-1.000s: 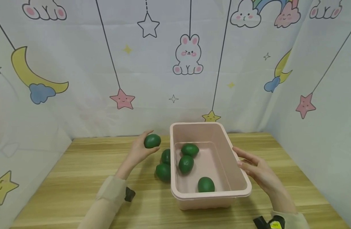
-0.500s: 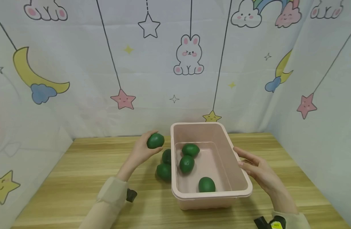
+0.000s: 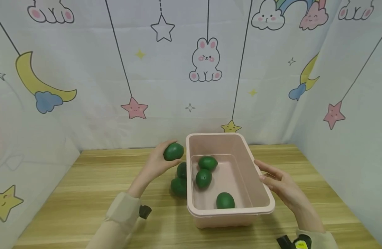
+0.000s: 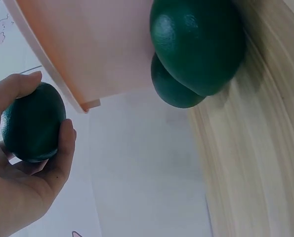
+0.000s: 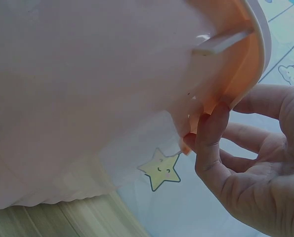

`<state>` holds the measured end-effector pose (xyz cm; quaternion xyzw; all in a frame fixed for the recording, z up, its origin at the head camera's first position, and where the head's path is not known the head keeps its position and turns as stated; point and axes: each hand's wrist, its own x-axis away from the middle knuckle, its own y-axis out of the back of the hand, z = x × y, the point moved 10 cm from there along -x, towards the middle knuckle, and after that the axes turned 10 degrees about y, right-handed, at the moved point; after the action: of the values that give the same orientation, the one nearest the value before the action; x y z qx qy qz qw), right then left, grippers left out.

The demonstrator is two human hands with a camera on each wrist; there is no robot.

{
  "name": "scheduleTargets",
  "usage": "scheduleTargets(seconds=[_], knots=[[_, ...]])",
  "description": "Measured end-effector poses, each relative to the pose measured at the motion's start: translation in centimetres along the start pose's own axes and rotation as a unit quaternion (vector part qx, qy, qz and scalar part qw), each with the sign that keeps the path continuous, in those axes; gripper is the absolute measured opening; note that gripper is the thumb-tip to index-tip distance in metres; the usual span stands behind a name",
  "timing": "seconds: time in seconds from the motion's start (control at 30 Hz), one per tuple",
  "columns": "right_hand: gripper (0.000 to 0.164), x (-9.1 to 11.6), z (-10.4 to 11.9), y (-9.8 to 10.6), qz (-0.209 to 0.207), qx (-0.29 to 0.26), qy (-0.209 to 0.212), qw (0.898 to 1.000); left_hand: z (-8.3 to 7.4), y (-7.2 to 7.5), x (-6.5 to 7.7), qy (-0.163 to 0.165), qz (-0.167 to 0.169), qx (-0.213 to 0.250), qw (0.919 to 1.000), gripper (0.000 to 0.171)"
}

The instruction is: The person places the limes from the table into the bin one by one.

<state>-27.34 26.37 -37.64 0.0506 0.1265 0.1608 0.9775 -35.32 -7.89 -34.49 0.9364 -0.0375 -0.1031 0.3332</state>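
Note:
My left hand (image 3: 156, 162) grips a smooth, dark green avocado (image 3: 174, 152) between thumb and fingers, just left of the pink plastic box (image 3: 229, 211) and near its rim height. The left wrist view shows the fingers curled round this avocado (image 4: 34, 123). Inside the box lie three similar avocados, one at the front (image 3: 225, 200) and two by the left wall. Two more avocados (image 3: 179, 187) rest on the table against the box's left side, partly hidden by it. On the right, my right hand (image 3: 281, 185) pinches the box's rim (image 5: 259, 64) between thumb and fingers.
The box stands on a wood-grain table (image 3: 85, 200). Behind and beside the table hangs a white cloth (image 3: 166, 76) printed with stars, moons and bunnies. Dark straps (image 3: 145, 211) sit at both wrists.
My left hand has moved slightly right and up with its avocado, closer to the box's left rim. The right hand and the box stay put.

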Motion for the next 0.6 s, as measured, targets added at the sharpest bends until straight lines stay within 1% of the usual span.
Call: scheduleTargets(seconds=[0.33,0.5,0.6], knots=[[0.055,0.0,0.2,0.0,-0.002,0.000,0.000,1.000,-2.4,0.4,0.5,-0.018,0.000,0.001,0.9998,0.067],[0.055,0.0,0.2,-0.1,-0.002,-0.001,0.000,1.000,-4.0,0.4,0.6,-0.036,0.006,0.003,0.9993,0.065],[0.055,0.0,0.1,0.0,-0.003,-0.002,0.001,1.000,-4.6,0.3,0.6,-0.038,0.013,0.007,0.9992,0.064]])
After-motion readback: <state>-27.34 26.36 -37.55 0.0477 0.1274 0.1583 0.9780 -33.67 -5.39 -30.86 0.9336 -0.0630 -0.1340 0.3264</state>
